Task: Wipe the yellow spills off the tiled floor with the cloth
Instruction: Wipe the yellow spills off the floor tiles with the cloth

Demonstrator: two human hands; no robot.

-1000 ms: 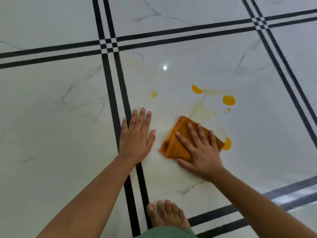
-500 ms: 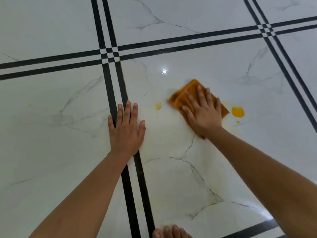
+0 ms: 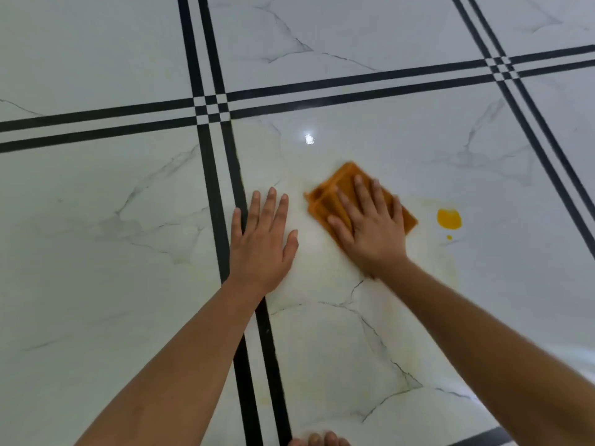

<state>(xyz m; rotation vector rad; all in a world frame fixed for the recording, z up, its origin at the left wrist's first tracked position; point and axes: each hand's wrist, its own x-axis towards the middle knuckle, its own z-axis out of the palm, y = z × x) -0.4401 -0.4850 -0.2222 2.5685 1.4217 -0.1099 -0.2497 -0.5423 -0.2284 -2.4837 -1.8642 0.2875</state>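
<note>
Left hand (image 3: 262,243) flat on floor (image 3: 96,252) — cloth (image 3: 335,191) under right hand (image 3: 370,230), spill (image 3: 449,218) to its right.

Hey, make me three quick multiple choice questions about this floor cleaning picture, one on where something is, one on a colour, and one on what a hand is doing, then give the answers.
1. Where is the large yellow spill relative to the cloth?
A. to its right
B. to its left
C. under the left hand

2. What colour is the cloth?
A. blue
B. orange
C. white

3. What is the left hand doing?
A. gripping the cloth
B. raised in the air
C. lying flat on the floor

Answers:
1 A, the yellow spill lies right of the cloth.
2 B, the cloth under the right hand is orange.
3 C, the left hand is spread on the tiled floor, apart from the cloth.
</note>
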